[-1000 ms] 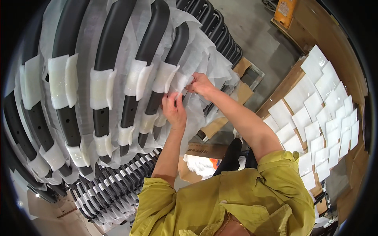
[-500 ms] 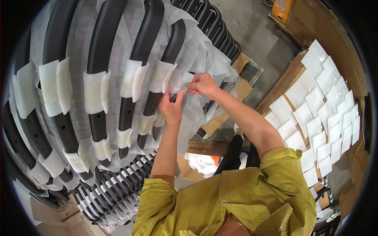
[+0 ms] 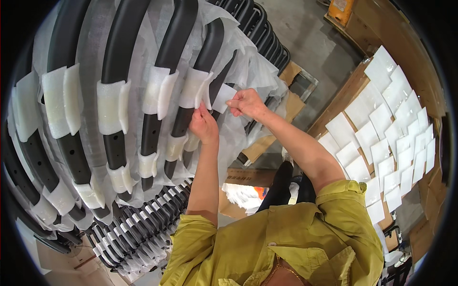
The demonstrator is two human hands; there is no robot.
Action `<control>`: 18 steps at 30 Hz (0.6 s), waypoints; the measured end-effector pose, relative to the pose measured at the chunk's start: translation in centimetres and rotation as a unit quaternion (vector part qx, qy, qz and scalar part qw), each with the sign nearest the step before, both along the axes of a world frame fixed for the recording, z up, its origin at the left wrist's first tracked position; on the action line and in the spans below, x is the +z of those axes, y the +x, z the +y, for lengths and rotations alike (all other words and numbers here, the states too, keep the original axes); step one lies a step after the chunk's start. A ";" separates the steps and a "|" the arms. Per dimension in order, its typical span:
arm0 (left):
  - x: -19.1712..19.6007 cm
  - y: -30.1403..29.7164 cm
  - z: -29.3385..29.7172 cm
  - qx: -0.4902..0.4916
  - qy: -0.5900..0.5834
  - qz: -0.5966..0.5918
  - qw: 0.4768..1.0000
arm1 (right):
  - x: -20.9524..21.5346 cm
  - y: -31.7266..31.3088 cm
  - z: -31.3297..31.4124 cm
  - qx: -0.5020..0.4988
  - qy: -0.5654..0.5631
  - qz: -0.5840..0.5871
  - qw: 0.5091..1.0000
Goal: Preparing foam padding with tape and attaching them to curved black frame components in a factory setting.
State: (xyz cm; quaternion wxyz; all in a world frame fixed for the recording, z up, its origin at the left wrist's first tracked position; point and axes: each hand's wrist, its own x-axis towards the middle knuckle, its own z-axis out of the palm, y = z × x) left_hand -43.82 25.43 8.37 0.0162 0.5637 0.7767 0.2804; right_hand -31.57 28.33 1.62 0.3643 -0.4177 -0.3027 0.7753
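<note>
My right hand [image 3: 245, 103] pinches the edge of a white foam sheet [image 3: 223, 98] between thumb and fingers. The sheet lies against a dark tube [image 3: 220, 78], partly covering it. My left hand [image 3: 204, 126] is closed, palm toward me, with its fingertips at the lower edge of a foam wrap [image 3: 194, 87] on the neighbouring tube. Whatever those fingers hold is hidden. Farther left, several black bent tubes [image 3: 125, 40] stand in a row, each with a wide foam wrap [image 3: 112, 107] and a smaller one [image 3: 120, 178] lower down. Thin white packing film [image 3: 90, 95] hangs between them.
To the right, many white foam sheets [image 3: 369, 138] lie in overlapping rows on brown cardboard [image 3: 334, 102]. More black tubes [image 3: 253, 24] are stacked at the far side. Wrapped tubes [image 3: 136, 229] lie below left. A cardboard box [image 3: 250, 177] stands near my legs.
My left hand's spread thumb and fingers have closed and shifted slightly left. The foam sheet in my right hand now shows more plainly, angled against the dark tube, which is more exposed.
</note>
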 end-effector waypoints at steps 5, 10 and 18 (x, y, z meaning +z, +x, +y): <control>0.4 0.4 0.1 -0.042 0.026 -0.030 0.998 | 0.1 0.2 -0.5 -0.003 0.038 -0.031 0.999; 0.0 -0.2 -0.1 -0.097 0.086 -0.271 0.954 | 1.8 -0.3 -1.1 -0.148 0.261 -0.281 0.912; 0.4 0.2 -0.3 -0.062 0.055 -0.200 0.976 | 3.9 -0.4 -0.2 -0.201 0.429 -0.294 0.830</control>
